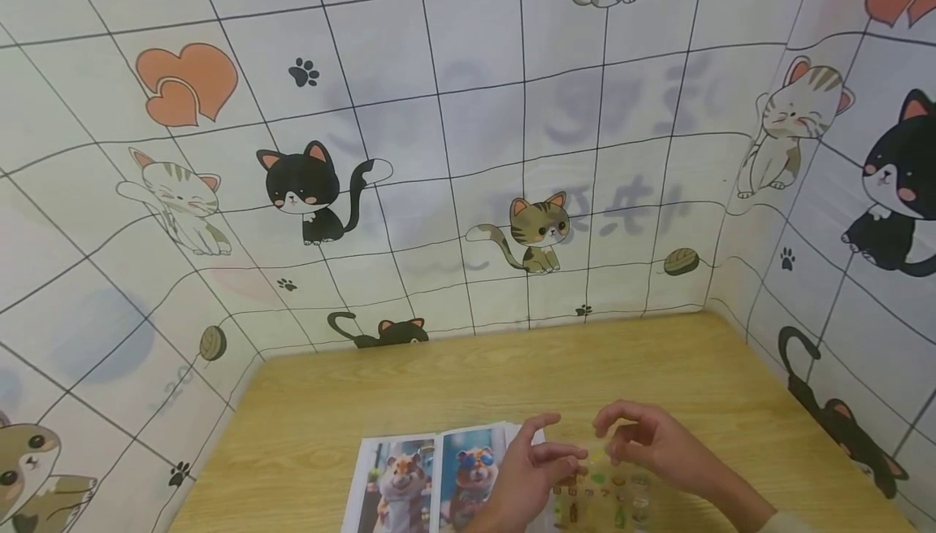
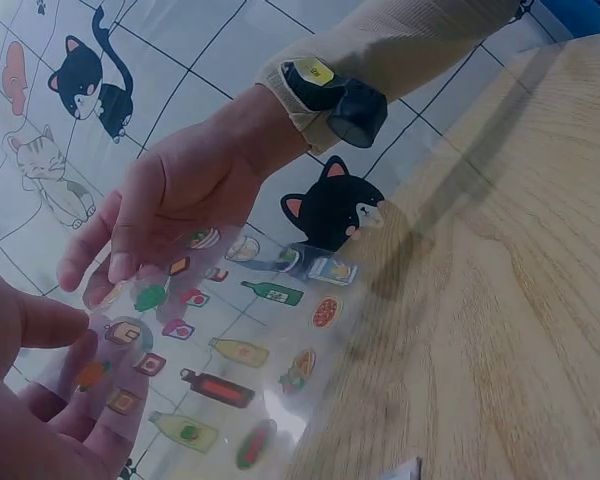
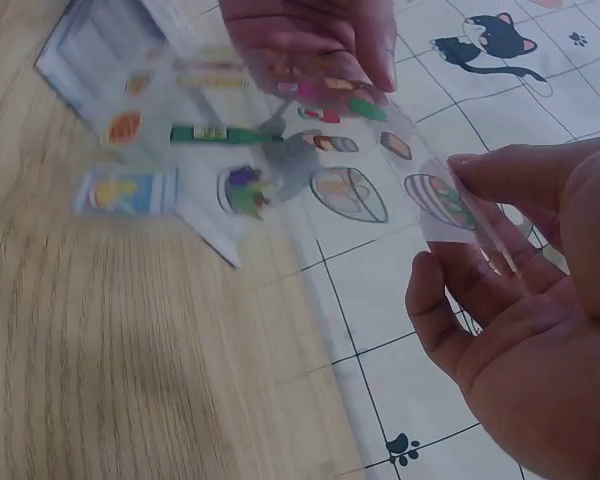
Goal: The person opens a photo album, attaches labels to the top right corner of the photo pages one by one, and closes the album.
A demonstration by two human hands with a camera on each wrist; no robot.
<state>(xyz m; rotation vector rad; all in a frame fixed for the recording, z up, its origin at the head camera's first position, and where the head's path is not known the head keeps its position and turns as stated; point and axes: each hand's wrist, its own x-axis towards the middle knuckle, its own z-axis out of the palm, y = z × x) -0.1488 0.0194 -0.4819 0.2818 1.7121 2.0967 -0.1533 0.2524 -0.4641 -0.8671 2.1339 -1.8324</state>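
A clear sticker sheet (image 2: 250,350) printed with small food and bottle pictures is held up over the table, see-through enough that the background shows behind it. My left hand (image 1: 522,472) grips its left side; in the left wrist view the thumb is in front and the fingers (image 2: 100,430) show through from behind. On the opposite side my right hand (image 1: 658,448) pinches the edge, thumb (image 3: 510,175) against the sheet and fingers under it. Below and to the left lies an open booklet (image 1: 437,509) with hamster pictures, partly covered by my left hand.
The wooden table (image 1: 468,379) carries the booklet. Around it stand white walls (image 1: 468,151) covered in a grid pattern with cartoon cats, hearts and paw prints. A dark wrist device (image 2: 355,110) sits on the right sleeve.
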